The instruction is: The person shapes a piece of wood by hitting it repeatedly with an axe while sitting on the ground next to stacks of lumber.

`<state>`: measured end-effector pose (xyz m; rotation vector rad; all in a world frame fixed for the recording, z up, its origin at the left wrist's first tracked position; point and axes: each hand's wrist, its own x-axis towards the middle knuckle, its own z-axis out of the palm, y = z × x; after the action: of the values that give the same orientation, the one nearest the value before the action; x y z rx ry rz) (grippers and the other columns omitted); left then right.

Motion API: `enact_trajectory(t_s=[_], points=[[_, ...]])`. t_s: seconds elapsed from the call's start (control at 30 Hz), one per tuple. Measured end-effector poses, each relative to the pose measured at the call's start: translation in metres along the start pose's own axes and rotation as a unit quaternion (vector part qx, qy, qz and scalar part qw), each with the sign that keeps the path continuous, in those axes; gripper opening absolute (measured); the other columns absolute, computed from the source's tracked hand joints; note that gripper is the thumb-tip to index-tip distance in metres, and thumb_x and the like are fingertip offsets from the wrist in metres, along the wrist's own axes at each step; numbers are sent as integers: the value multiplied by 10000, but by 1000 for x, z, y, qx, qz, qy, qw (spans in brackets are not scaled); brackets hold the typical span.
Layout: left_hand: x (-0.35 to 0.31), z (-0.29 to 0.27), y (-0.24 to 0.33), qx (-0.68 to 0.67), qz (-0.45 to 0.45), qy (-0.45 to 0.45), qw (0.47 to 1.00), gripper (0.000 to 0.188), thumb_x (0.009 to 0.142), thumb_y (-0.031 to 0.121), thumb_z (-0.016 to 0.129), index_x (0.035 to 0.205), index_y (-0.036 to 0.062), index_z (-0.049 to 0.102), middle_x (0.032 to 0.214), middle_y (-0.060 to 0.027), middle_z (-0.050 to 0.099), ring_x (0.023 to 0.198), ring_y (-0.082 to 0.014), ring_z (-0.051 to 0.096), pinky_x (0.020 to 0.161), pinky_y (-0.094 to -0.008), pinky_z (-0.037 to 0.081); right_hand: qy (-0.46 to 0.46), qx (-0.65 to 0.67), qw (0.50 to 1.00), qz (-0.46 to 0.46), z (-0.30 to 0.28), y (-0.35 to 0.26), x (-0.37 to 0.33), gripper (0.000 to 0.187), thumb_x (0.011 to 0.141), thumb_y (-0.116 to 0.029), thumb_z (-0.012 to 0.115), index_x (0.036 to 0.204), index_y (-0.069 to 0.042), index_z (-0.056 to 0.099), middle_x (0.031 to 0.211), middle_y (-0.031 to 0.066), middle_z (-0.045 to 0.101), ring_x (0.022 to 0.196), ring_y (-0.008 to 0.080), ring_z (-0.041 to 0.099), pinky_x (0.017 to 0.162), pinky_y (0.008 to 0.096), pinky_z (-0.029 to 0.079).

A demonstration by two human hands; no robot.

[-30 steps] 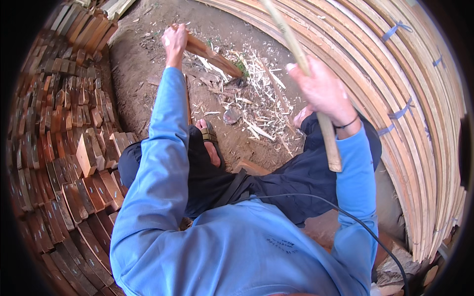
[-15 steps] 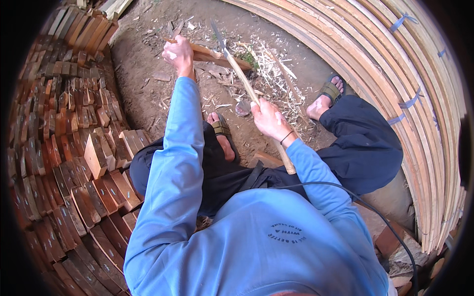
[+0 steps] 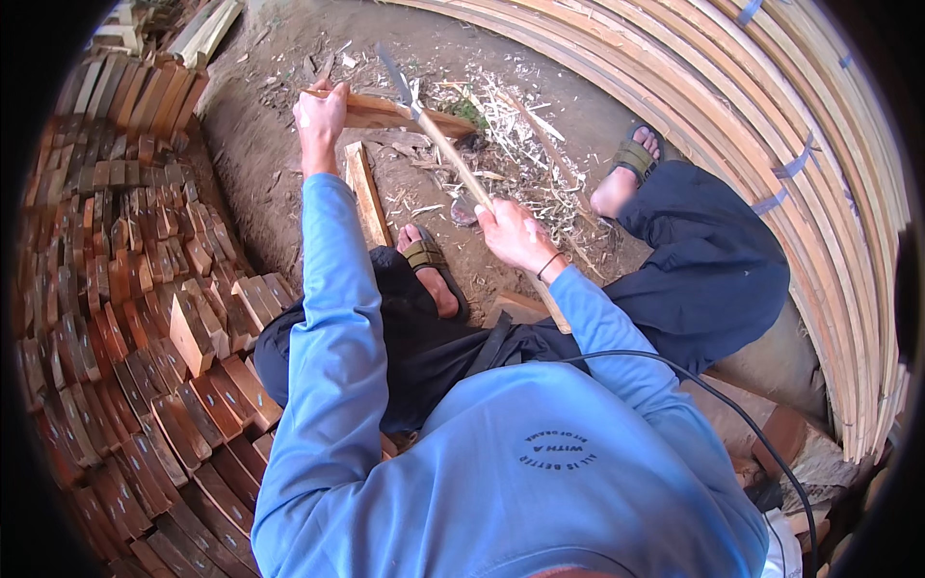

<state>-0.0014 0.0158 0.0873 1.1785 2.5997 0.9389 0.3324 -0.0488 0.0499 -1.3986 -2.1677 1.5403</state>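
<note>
My left hand, stretched far forward, is closed round the left end of a short wooden board held slantwise low over the dirt. My right hand grips the long pale wooden handle of a chopping blade. Its narrow grey metal end points up and left, crossing over or just above the board; whether they touch I cannot tell. The handle's butt runs back beneath my right wrist toward my lap. A second strip of wood lies between my left forearm and left sandal.
Wood shavings litter the ground ahead. Stacked cut wood blocks fill the left side. Long curved planks tied with blue strips line the right. A black cable crosses my right arm. My sandalled feet stand apart.
Both hands, the board and the blade have shifted a little left in the picture. The strip of wood by my left foot, earlier behind my forearm, now shows.
</note>
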Motion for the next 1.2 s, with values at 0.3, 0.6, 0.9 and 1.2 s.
enact_trajectory(t_s=[0.3, 0.6, 0.9, 1.2], points=[[-15, 23, 4, -72, 18, 147, 986, 299, 738, 217, 596, 686, -76, 612, 593, -193, 594, 583, -269, 574, 631, -421, 460, 54, -18, 998, -41, 1, 1, -4, 376, 982, -303, 502, 926, 55, 604, 757, 274, 619, 739, 430, 645, 673, 506, 496], [-20, 18, 1, -90, 6, 150, 985, 296, 734, 209, 587, 663, -78, 573, 554, -169, 545, 553, -241, 525, 601, -421, 439, 8, 13, 1000, 26, -1, -3, 4, 354, 977, -271, 499, 857, 41, 615, 710, 270, 618, 693, 435, 640, 642, 491, 513], [-20, 19, -10, -101, 13, 152, 983, 287, 724, 202, 589, 637, -71, 568, 530, -158, 514, 529, -229, 487, 564, -401, 417, 40, -4, 999, 1, 11, -1, 4, 370, 996, -296, 491, 823, 16, 590, 684, 255, 612, 647, 403, 651, 567, 481, 512], [-13, 22, -13, -93, 20, 161, 982, 307, 732, 214, 577, 661, -85, 576, 554, -191, 531, 543, -242, 513, 584, -412, 431, 113, -11, 990, -86, 20, 6, 3, 361, 988, -279, 511, 825, 32, 592, 612, 200, 573, 523, 352, 590, 495, 449, 462]])
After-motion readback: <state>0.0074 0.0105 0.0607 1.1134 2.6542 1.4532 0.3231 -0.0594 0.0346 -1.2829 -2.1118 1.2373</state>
